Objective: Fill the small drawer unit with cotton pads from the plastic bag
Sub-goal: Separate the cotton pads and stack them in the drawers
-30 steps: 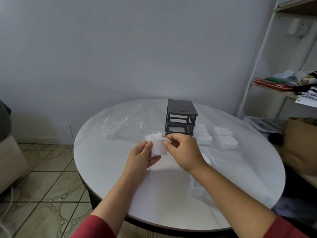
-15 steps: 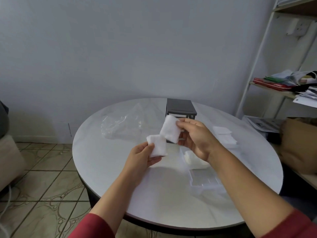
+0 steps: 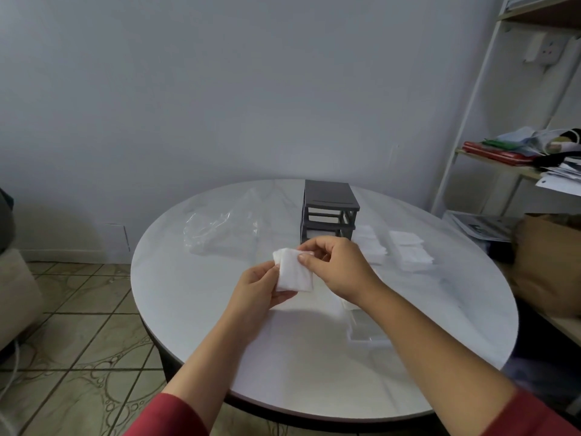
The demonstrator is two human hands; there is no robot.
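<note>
Left hand [image 3: 257,287] grips the cotton pads [image 3: 294,273] on the near side of the drawer unit [image 3: 328,212], right hand [image 3: 342,265] pinching their top edge: peel slowly, keeping the stack square

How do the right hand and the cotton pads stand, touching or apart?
Touching. The head view shows the right hand pinching the cotton pads at their upper edge; the left hand grips them too.
</note>
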